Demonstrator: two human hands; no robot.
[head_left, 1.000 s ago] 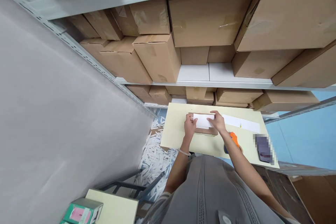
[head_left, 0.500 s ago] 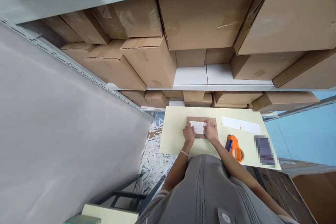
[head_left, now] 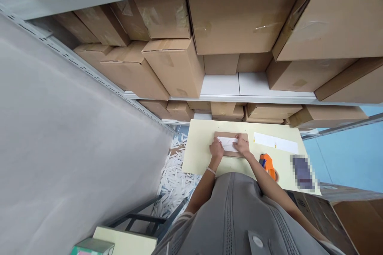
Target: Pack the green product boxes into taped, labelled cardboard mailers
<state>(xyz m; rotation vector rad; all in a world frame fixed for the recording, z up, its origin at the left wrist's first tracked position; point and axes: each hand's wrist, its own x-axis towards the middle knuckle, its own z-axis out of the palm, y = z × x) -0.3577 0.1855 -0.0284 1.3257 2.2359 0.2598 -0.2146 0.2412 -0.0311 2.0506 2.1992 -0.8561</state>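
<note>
On the pale yellow tabletop [head_left: 197,143] lies a small flat cardboard box [head_left: 230,153]. A white label [head_left: 227,143] stretches lengthwise across its upper face. My left hand [head_left: 216,149] is closed at the label's left end, fingers curled near the box's edge. At the other end my right hand [head_left: 241,146] is closed too, with its thumb on the label and its fingers bent. Whether the label sticks to the box beneath I cannot tell. An orange tape dispenser [head_left: 268,166] lies right of my right forearm.
Right of the box lie a white strip with yellow marks [head_left: 275,143] and a blurred dark rectangular object [head_left: 303,172]. Shelves with cardboard boxes [head_left: 173,67] stand ahead. A grey wall [head_left: 74,135] rises on the left, and shredded paper [head_left: 173,187] covers the floor beside the table.
My right hand has shifted slightly right along the label, its fingers more curled. My left hand stays at the left end. The whole view has moved a little.
</note>
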